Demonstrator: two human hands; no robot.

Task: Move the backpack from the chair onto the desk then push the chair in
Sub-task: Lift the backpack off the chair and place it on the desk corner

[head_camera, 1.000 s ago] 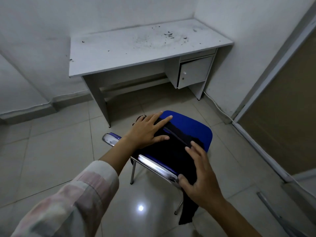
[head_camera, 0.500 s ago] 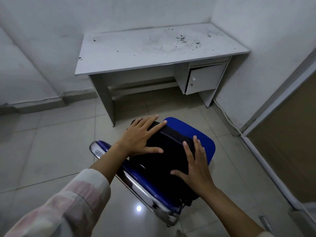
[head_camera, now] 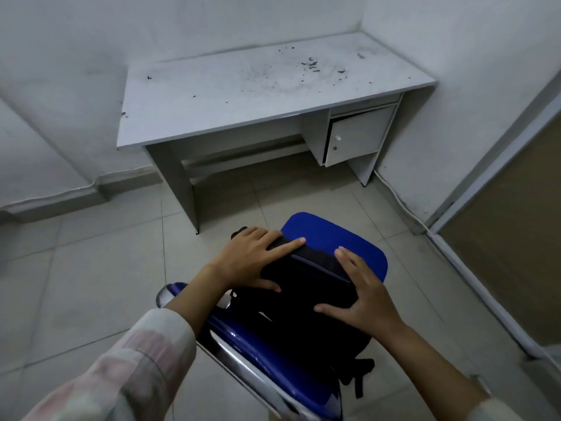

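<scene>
A black backpack (head_camera: 309, 287) rests on the blue seat of a chair (head_camera: 340, 235) in front of me, with the chair's chrome-edged back (head_camera: 261, 369) nearest me. My left hand (head_camera: 255, 259) clasps the backpack's upper left side, fingers spread over its top edge. My right hand (head_camera: 361, 293) grips its right side, thumb across the front. A black strap (head_camera: 358, 381) hangs off the seat's right edge. The white desk (head_camera: 243, 95) stands beyond the chair against the wall, its top dusty with dark specks.
The desk has a small cabinet with a door (head_camera: 355, 138) under its right end and open leg room to the left. A white cable (head_camera: 400, 202) runs along the right wall. A brown door (head_camera: 510, 226) stands at right. Tiled floor surrounds the chair.
My right hand has moved from the backpack's lower edge up to its right side, and both hands now clasp it. The view has moved closer over the chair.
</scene>
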